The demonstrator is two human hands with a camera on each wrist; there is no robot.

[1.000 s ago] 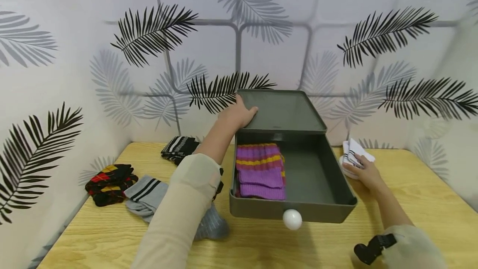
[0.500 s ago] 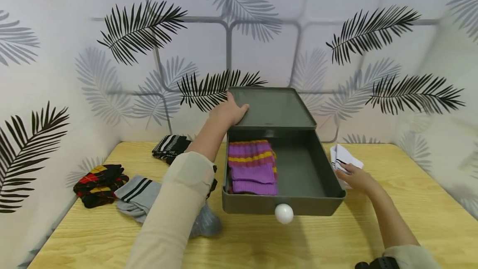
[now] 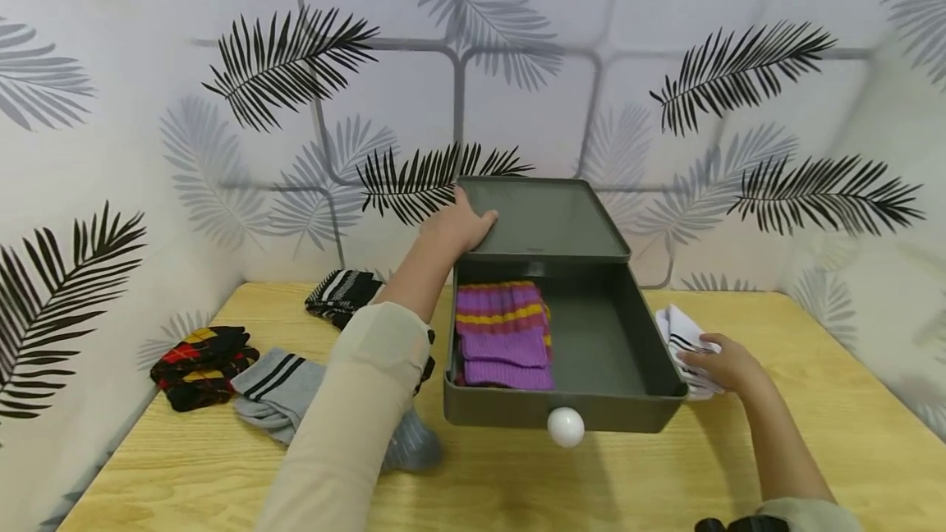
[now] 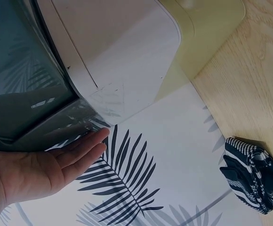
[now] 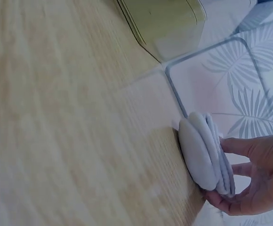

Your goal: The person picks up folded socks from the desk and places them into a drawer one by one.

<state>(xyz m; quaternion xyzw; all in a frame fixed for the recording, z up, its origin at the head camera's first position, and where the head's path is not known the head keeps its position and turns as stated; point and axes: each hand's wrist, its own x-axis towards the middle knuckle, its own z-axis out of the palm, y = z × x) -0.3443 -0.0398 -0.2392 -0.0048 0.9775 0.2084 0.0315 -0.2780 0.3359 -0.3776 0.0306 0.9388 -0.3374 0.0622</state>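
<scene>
My right hand (image 3: pixel 727 364) holds a folded pair of white socks (image 3: pixel 681 337) with black stripes, just right of the grey drawer (image 3: pixel 517 410). In the right wrist view the thumb lies on one side of the folded socks (image 5: pixel 198 153) and the fingertips are at their lower edge, close to the table. My left hand (image 3: pixel 452 227) rests at the left edge of the drawer unit's grey top (image 3: pixel 550 216), thumb on top; its fingers extend along the side in the left wrist view. Folded purple socks (image 3: pixel 510 347) with yellow stripes lie in the drawer's left half.
Left of the unit lie black-and-white socks (image 3: pixel 340 294), red, yellow and black patterned socks (image 3: pixel 203 368), striped grey socks (image 3: pixel 273 388) and a blue-grey sock (image 3: pixel 415 443), partly behind my left sleeve (image 3: pixel 332 433). A white knob (image 3: pixel 566 427) sticks out of the drawer front.
My right hand lifted its fingers a little, then came round the right side of the white socks, which have shifted towards me. My left hand keeps its place on the unit.
</scene>
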